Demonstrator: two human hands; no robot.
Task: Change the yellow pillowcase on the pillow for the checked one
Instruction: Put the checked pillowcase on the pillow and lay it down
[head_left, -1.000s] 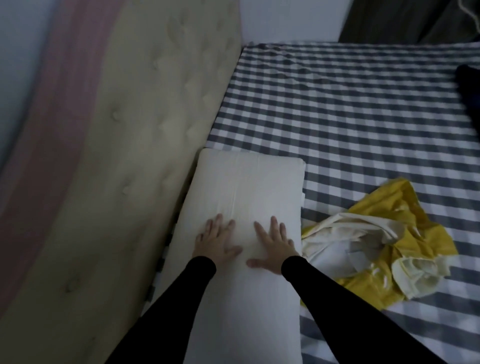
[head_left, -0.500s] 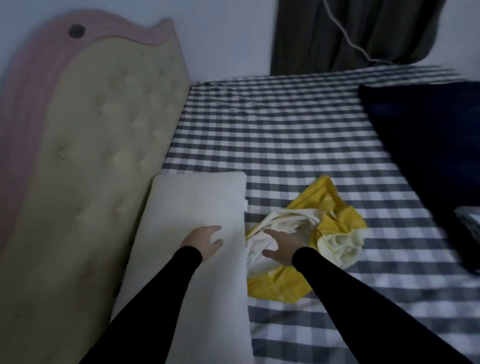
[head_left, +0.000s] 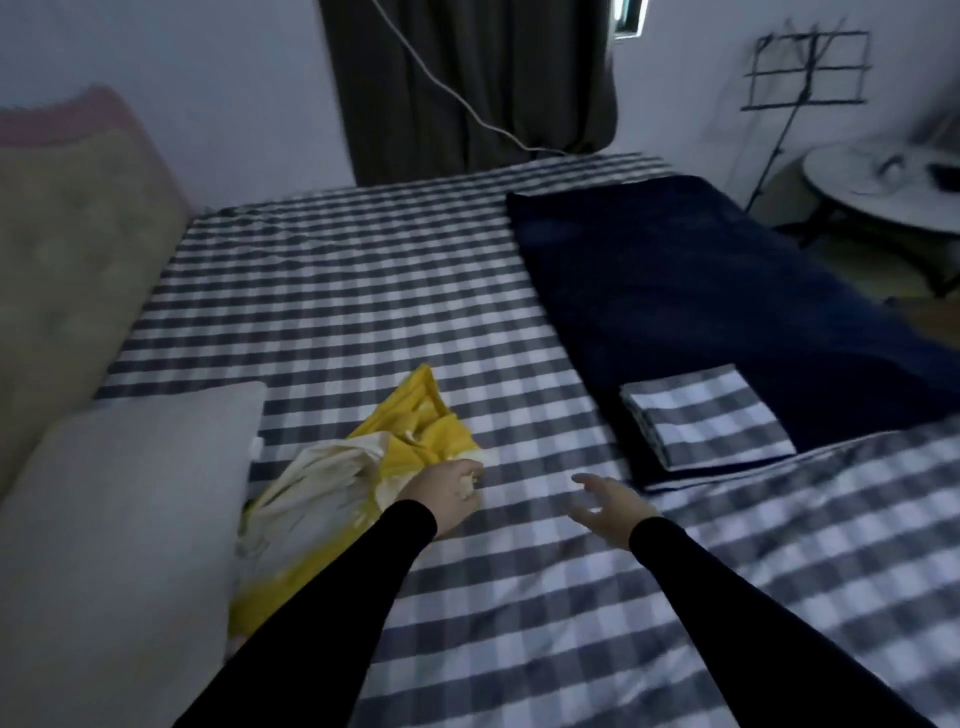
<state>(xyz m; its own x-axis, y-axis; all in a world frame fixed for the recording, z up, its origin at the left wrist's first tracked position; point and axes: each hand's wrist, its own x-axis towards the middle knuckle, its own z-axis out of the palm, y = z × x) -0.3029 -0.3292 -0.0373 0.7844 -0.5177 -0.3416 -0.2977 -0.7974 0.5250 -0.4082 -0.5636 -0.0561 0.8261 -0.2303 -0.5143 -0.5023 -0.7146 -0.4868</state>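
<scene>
The bare white pillow (head_left: 130, 519) lies at the left against the headboard. Right beside it on the checked sheet is the crumpled yellow pillowcase (head_left: 415, 441), its pale inner side showing. My left hand (head_left: 447, 493) rests at its right edge with the fingers curled around a fold of it. The folded checked pillowcase (head_left: 706, 415) sits on a dark blue blanket to the right. My right hand (head_left: 608, 499) hovers open over the sheet, fingers spread, a short way left of and below the checked pillowcase, holding nothing.
A padded beige headboard (head_left: 67, 249) runs along the left. The dark blue blanket (head_left: 701, 291) covers the bed's right side, and a checked duvet (head_left: 831, 545) lies at the lower right. Beyond the bed are a dark curtain (head_left: 467, 78), a music stand (head_left: 810, 67) and a round table (head_left: 883, 182).
My view has swung right. My left hand left the pillow and took hold of the yellow pillowcase. My right hand left the yellow pillowcase and moved right toward the folded checked one.
</scene>
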